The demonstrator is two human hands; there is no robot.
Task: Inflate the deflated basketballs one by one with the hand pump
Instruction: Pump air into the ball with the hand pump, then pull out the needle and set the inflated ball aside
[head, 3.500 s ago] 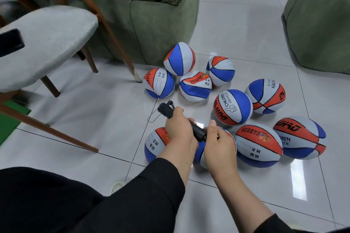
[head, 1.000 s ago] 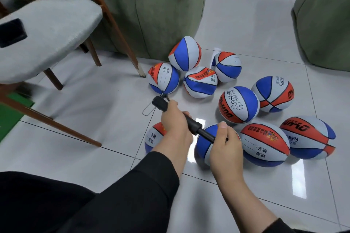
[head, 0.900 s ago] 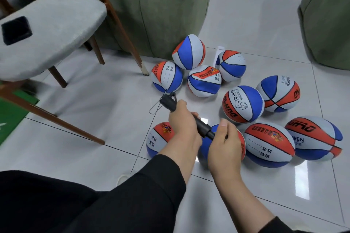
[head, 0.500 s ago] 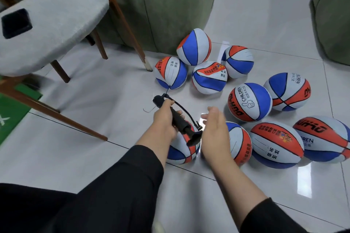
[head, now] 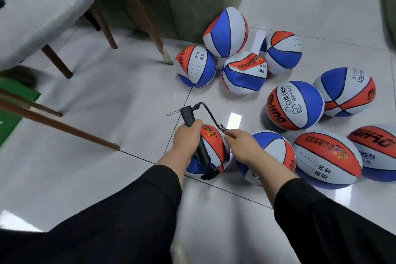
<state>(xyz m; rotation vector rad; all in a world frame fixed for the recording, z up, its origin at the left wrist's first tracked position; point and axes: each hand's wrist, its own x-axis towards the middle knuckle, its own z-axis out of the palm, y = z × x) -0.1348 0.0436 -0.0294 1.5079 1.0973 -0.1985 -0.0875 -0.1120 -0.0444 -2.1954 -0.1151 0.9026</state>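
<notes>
Black hand pump [head: 198,146] sits gripped in the left hand [head: 186,141] above a soft basketball [head: 211,150] on the tiled floor [head: 120,100]; the right hand [head: 243,143] pinches the hose tip [head: 222,128], other balls [head: 294,105] scattered rightward.

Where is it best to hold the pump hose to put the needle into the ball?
Pinch the hose at its stiff tip by the needle, from the right, as the right hand does. The hose is limp and curved; the left hand grips the pump.
</notes>
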